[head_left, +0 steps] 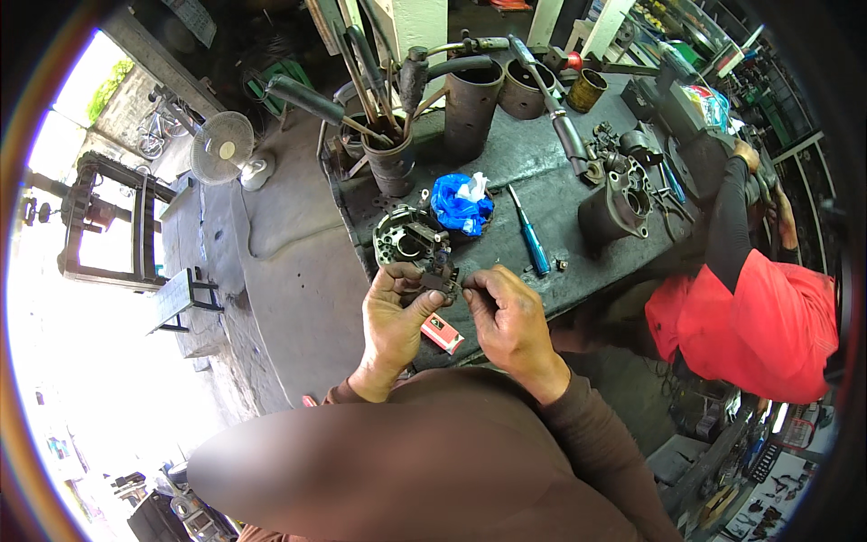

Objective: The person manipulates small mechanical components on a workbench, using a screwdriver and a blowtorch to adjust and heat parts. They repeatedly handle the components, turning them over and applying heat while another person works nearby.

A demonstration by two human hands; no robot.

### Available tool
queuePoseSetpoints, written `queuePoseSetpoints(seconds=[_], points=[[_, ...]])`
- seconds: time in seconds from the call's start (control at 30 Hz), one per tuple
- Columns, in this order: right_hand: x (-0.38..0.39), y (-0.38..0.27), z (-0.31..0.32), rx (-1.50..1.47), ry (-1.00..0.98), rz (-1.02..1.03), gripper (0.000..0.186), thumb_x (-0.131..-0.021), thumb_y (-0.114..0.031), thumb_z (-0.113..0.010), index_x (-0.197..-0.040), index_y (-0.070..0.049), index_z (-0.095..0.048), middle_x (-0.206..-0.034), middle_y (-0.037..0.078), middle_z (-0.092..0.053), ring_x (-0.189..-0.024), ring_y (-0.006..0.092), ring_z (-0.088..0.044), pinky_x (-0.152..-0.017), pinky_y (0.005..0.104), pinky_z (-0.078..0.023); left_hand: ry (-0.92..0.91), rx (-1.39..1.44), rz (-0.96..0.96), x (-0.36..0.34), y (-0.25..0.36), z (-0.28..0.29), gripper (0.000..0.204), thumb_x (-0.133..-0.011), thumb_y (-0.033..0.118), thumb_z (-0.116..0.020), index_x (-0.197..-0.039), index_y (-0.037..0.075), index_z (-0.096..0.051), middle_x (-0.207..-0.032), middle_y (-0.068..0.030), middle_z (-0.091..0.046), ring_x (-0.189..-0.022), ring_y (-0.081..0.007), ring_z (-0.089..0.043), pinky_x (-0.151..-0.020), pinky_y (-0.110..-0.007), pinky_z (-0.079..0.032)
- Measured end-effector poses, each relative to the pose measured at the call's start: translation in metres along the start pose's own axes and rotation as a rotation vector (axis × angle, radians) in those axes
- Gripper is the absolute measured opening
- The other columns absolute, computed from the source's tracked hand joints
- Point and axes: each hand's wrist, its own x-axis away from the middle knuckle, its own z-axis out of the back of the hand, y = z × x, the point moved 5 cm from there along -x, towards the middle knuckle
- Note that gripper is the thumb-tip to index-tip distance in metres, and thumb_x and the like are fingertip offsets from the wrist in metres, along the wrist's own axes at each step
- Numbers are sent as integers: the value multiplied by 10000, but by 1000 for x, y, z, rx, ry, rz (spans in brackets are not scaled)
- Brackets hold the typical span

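My left hand (390,327) is closed on a small dark part (440,282) with metal tabs, held up over the near edge of the bench. The fingers of my right hand (513,327) pinch together at that part's right side; whatever they grip is too small to make out. Just beyond my left hand lies a round metal housing (395,242) with holes around its rim. Beneath the hands is a red and white box (442,333). A blue plastic bag (459,210) with white tissue sits behind, and a screwdriver (533,242) with a blue handle lies to the right.
Tall metal cylinders (471,113) stand at the back, beside a can of tools (390,167). A larger metal housing (614,212) is on the right, near a co-worker in a red shirt (745,325). A fan (223,147) stands on the floor at the left.
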Motion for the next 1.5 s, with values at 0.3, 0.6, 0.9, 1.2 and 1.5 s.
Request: queuePoseSetpoints(seconds=[0.3,0.6,0.9,1.2,1.5], points=[[-2,1,0,42,-33,38,153,-898,34,-729,-1044,16,-688,-872,164,-661,-758,345,-666,-679,415,-529,38,242,182,-2,-9,-2,391,-944,17,-788,-1234,46,-527,-1135,-118,-667,-960,-195,-706,-866,-353,-646],[-3,-11,3,341,80,319,221,-854,27,-752,-1060,6,-676,-918,167,-630,-822,369,-651,-703,446,-529,-11,-168,0,-6,-2,-1,403,-912,-25,-804,-1204,18,-529,-1112,-115,-664,-967,-170,-671,-863,-352,-633],[-6,1,-1,120,-54,84,146,-895,23,-715,-1036,10,-683,-845,156,-624,-747,371,-640,-648,450,-508,22,13,89,-2,0,-2,408,-918,-8,-806,-1209,19,-521,-1121,-124,-664,-984,-190,-684,-867,-362,-636],[-2,7,-2,-3,-62,-48,108,-913,-21,-751,-998,24,-702,-878,170,-684,-769,347,-685,-666,409,-529,-4,-12,31,-1,-1,-2,456,-892,-27,-826,-1229,32,-524,-1111,-90,-638,-998,-180,-692,-870,-338,-623],[3,12,-2,-68,-61,-153,120,-902,-51,-766,-973,35,-721,-884,184,-713,-771,320,-710,-681,395,-543,-3,-89,-54,3,4,-4,490,-873,-41,-836,-1250,39,-533,-1120,-76,-631,-1020,-172,-694,-889,-314,-612]])
